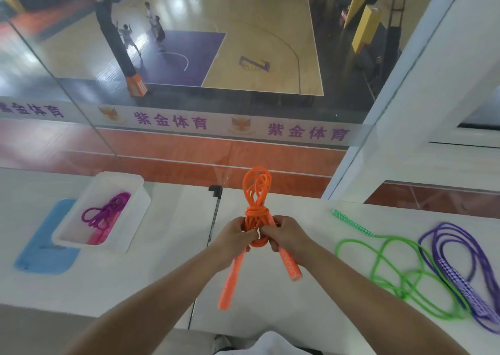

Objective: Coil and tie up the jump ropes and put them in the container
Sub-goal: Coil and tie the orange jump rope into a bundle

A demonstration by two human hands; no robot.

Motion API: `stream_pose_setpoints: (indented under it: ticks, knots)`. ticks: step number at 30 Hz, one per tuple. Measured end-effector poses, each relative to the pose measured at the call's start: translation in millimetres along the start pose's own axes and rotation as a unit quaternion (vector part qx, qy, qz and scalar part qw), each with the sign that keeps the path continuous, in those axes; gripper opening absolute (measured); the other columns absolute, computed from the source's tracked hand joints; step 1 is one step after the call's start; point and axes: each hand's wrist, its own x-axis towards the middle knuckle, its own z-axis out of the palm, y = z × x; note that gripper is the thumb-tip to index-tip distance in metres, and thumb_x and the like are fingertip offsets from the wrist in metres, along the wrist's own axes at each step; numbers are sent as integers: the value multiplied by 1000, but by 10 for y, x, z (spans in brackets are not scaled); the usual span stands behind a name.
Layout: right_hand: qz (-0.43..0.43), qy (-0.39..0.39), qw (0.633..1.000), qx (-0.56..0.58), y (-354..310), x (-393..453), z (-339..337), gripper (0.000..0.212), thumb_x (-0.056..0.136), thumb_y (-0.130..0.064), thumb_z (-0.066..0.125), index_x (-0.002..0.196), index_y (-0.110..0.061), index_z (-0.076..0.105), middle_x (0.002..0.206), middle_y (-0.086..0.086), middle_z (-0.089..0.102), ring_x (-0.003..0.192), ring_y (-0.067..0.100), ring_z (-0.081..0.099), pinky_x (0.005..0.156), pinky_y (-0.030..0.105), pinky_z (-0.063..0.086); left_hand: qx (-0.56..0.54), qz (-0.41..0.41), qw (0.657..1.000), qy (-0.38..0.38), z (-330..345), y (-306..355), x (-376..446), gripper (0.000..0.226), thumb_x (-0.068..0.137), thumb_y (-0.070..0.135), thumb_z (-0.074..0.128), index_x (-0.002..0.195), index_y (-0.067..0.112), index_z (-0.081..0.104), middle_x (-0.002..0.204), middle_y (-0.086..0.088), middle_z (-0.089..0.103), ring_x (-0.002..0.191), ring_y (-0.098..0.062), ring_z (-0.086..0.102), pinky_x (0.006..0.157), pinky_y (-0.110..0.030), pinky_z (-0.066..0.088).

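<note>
An orange jump rope is coiled into a bundle, with wraps around its middle and loops pointing away from me. My left hand and my right hand both grip it just below the wraps, above the white table. Its two orange handles hang down toward me. A white container stands at the left and holds a tied magenta rope. Loose on the table at the right lie a green rope and a purple rope.
A blue mat lies under the container's near left side. A black clip and rod run along the seam between two table tops. A glass wall beyond the table overlooks a basketball court with people.
</note>
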Motion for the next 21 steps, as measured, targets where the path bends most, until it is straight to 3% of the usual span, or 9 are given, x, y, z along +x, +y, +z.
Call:
stream_pose_setpoints:
  ticks: [2,6,12,16,18,21]
  knots:
    - [2,-16,1000,-20,49,-3,15,11,82,-6,61,91,-4,67,56,8,54,47,16,48,49,26,42,81,6,997,9,-30,-27,-3,18,78,11,57,95,11,64,75,-5,62,63,-18,54,59,-33,46]
    - [26,-45,998,-18,95,1,59,8,81,-7,62,87,-5,67,55,7,52,49,16,46,50,27,41,131,-2,991,-29,-51,-58,47,24,72,17,61,95,14,68,75,-6,65,60,-19,54,56,-32,46]
    - [19,34,994,-101,58,73,199,10,81,-15,61,79,-7,66,47,2,55,44,18,49,48,23,40,213,16,976,50,58,-63,56,11,84,11,53,87,20,56,76,3,63,60,-12,56,49,-22,42]
    - [9,51,986,-157,56,71,199,6,78,-15,60,73,-15,63,54,1,58,46,17,54,50,25,44,234,-5,971,55,-14,-37,84,10,82,8,47,84,15,55,76,-1,60,60,-16,56,49,-26,43]
    - [-4,51,984,-173,45,66,186,6,78,-14,59,73,-16,58,59,2,58,52,19,56,53,28,47,190,-29,979,64,-60,-22,105,12,81,8,47,81,11,58,71,-4,60,56,-19,55,49,-26,43]
    - [-32,62,976,-205,24,38,172,3,82,-13,57,83,-14,54,71,1,61,61,17,57,55,28,45,12,-60,996,70,-61,-41,95,13,84,5,49,83,4,62,72,-11,65,53,-22,50,51,-29,42]
